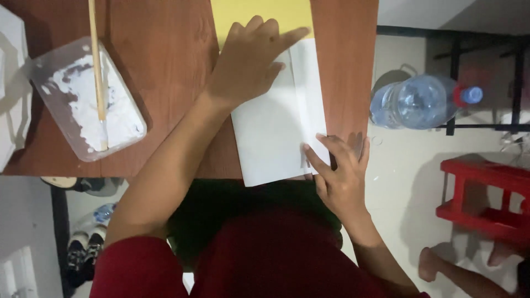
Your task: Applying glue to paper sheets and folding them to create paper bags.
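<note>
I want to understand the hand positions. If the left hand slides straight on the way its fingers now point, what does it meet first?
The left hand lies flat on the white paper, fingers pointing up and right. It would probably meet the yellow sheet first, just beyond the fingertips.

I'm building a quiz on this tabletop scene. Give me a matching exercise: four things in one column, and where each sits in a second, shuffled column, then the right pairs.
Things:
1. folded white paper sheet
2. clear plastic tray of white paste
3. clear plastic water bottle with a blue cap
4. red plastic stool

Places:
A. on the floor, lower right
B. under both hands, left hand and right hand
C. left side of the brown wooden table, a stick lying in it
D. off the table's right edge

Pairs: 1-B, 2-C, 3-D, 4-A
</note>
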